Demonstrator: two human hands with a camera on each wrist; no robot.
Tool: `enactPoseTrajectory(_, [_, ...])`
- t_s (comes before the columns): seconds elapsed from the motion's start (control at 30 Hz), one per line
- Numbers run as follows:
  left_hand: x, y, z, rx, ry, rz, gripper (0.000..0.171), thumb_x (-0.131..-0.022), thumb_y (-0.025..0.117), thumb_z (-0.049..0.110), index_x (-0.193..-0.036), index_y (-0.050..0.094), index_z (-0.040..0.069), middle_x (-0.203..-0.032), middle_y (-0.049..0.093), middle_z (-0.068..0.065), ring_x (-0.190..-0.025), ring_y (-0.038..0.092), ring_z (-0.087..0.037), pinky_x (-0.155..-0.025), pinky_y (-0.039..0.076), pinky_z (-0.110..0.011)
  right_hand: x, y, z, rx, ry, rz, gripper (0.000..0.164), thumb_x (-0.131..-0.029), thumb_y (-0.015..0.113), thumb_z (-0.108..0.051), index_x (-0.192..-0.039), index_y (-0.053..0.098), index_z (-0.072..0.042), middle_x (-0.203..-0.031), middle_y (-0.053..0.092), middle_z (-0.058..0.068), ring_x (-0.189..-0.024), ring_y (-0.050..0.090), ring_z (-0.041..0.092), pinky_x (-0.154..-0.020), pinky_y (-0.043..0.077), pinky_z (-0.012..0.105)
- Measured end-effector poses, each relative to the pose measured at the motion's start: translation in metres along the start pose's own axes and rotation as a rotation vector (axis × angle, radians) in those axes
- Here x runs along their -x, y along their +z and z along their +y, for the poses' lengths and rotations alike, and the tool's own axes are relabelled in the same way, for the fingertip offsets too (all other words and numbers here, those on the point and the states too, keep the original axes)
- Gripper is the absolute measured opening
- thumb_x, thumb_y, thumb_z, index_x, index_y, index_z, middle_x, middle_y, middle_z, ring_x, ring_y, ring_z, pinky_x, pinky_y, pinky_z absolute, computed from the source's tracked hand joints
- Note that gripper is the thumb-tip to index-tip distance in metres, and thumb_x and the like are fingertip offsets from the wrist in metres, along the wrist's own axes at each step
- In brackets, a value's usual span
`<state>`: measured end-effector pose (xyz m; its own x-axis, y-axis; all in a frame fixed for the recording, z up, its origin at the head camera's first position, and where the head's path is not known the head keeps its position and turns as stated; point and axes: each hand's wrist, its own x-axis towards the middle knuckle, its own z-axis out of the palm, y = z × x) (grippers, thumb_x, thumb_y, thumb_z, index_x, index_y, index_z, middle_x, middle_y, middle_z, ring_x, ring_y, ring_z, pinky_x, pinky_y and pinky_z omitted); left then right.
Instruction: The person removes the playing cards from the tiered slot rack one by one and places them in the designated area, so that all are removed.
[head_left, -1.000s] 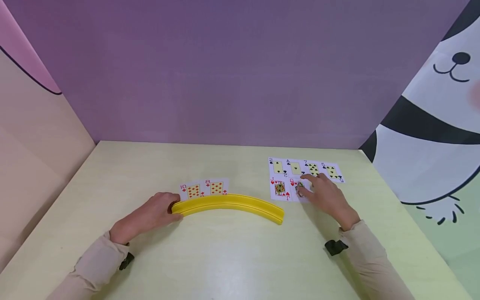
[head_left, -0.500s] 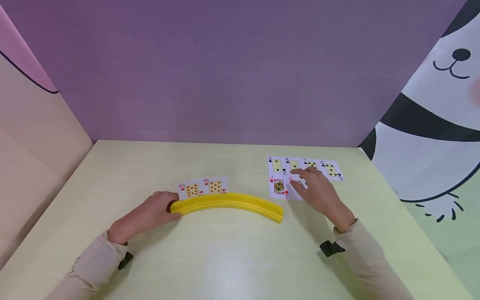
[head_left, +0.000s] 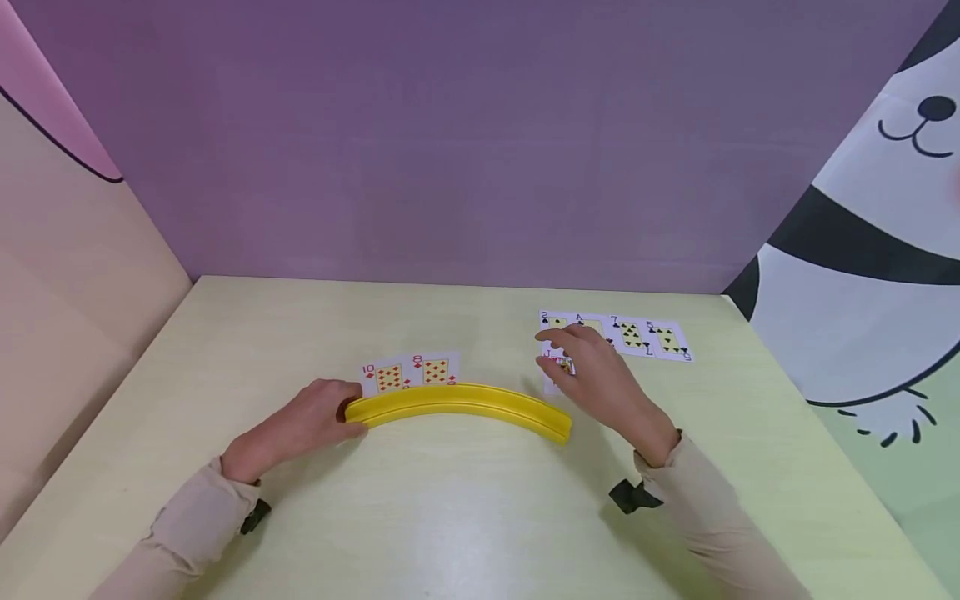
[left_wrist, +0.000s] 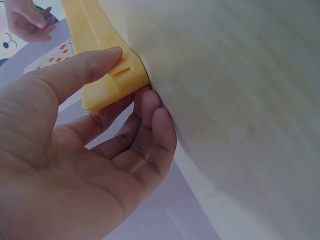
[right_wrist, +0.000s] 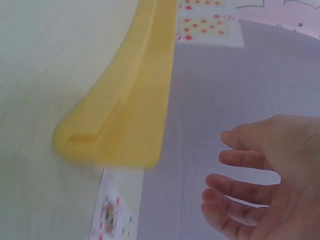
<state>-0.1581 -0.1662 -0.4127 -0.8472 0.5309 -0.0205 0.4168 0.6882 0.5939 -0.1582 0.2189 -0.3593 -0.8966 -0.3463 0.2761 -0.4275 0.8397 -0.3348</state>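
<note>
A curved yellow playing card holder (head_left: 459, 400) stands on the table, with a ten of diamonds (head_left: 387, 378) and an eight of diamonds (head_left: 435, 369) upright in its slot. My left hand (head_left: 307, 427) grips the holder's left end, thumb on the near face and fingers behind, as the left wrist view shows. Over the cards at the right hovers my right hand (head_left: 600, 379), its fingers loosely bent and nothing between them in the right wrist view. Beneath it lies a jack of hearts (head_left: 551, 387), partly covered; the queen of hearts is hidden from the head view.
A row of black cards lies at the back right: a two (head_left: 551, 319), an ace (head_left: 589, 322), a seven (head_left: 633, 337) and a five (head_left: 670, 342). Behind the table (head_left: 450, 517) rises a purple wall (head_left: 465, 150); a panda-printed panel (head_left: 885, 250) stands at the right.
My right hand has moved left from the queen of hearts toward the jack and the holder's right end, carrying nothing. My left hand and the holder have stayed in place.
</note>
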Motion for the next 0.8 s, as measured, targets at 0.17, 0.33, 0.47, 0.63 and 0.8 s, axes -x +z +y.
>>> enactPoseTrajectory(0.17, [-0.001, -0.001, -0.003, 0.028, -0.022, -0.012, 0.017, -0.085, 0.077, 0.011, -0.092, 0.063, 0.006, -0.078, 0.058, 0.000, -0.070, 0.050, -0.015, -0.058, 0.039, -0.024, -0.009, 0.001, -0.019, -0.037, -0.022, -0.005, 0.030, -0.097, 0.066, -0.024, -0.124, 0.066, -0.011, -0.117, 0.065, 0.006, -0.098, 0.060, 0.025, -0.083, 0.052, 0.041])
enactPoseTrajectory(0.33, [-0.001, -0.001, -0.005, 0.062, -0.043, -0.025, 0.018, -0.085, 0.078, 0.012, -0.090, 0.062, 0.007, -0.078, 0.058, 0.001, -0.068, 0.049, -0.015, -0.056, 0.038, -0.024, -0.016, 0.003, -0.035, -0.082, -0.047, -0.007, 0.029, -0.097, 0.067, -0.024, -0.123, 0.067, -0.012, -0.116, 0.064, 0.002, -0.098, 0.060, 0.022, -0.082, 0.053, 0.037])
enactPoseTrajectory(0.47, [-0.001, 0.000, -0.004, 0.079, -0.046, -0.031, 0.019, -0.084, 0.079, 0.012, -0.090, 0.062, 0.006, -0.079, 0.059, 0.001, -0.068, 0.049, -0.015, -0.057, 0.039, -0.023, -0.020, 0.004, -0.046, -0.113, -0.059, -0.012, 0.029, -0.098, 0.066, -0.024, -0.124, 0.066, -0.013, -0.119, 0.063, 0.002, -0.101, 0.060, 0.022, -0.083, 0.053, 0.038])
enactPoseTrajectory(0.63, [-0.002, 0.000, -0.003, 0.077, -0.047, -0.031, 0.018, -0.084, 0.079, 0.012, -0.089, 0.062, 0.007, -0.077, 0.058, 0.001, -0.068, 0.049, -0.014, -0.057, 0.039, -0.023, -0.026, 0.005, -0.059, -0.166, -0.080, -0.034, 0.029, -0.098, 0.066, -0.023, -0.125, 0.066, -0.012, -0.122, 0.063, 0.002, -0.102, 0.058, 0.021, -0.084, 0.053, 0.037])
enactPoseTrajectory(0.8, [-0.001, 0.000, -0.003, 0.078, -0.052, -0.037, 0.018, -0.084, 0.079, 0.012, -0.090, 0.062, 0.007, -0.078, 0.058, 0.001, -0.068, 0.049, -0.015, -0.058, 0.039, -0.023, -0.033, 0.007, -0.071, -0.239, -0.106, -0.080, 0.030, -0.096, 0.068, -0.020, -0.124, 0.065, -0.010, -0.122, 0.064, 0.001, -0.101, 0.058, 0.019, -0.085, 0.053, 0.037])
